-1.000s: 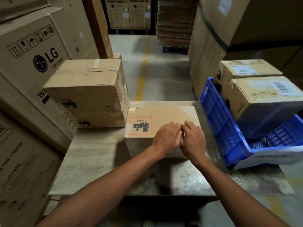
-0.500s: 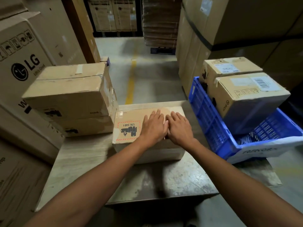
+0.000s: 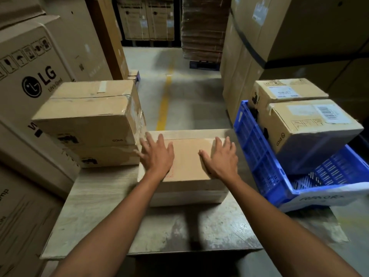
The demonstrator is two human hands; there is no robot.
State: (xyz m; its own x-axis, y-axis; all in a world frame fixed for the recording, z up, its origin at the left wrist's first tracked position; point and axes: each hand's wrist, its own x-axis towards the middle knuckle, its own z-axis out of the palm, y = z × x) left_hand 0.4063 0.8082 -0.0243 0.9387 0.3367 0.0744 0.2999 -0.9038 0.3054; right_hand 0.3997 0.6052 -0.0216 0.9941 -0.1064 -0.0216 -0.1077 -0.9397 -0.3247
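Observation:
A flat cardboard box (image 3: 188,156) lies in the middle of a worn table (image 3: 99,212). My left hand (image 3: 156,156) lies on the left part of its top with fingers spread and straight, covering a red-bordered label. Over the right part of the top my right hand (image 3: 220,159) is also flat, fingers straight and reaching toward the far right corner. Neither hand curls round anything.
Two stacked cardboard boxes (image 3: 89,114) stand on the table to the left. A blue plastic crate (image 3: 259,156) at the right holds two labelled boxes (image 3: 307,124). Large cartons (image 3: 30,80) wall in both sides. A concrete aisle with a yellow line (image 3: 164,100) runs ahead.
My hands were side by side near the middle of the box top. They have slid apart, the left toward the left edge and the right toward the right edge.

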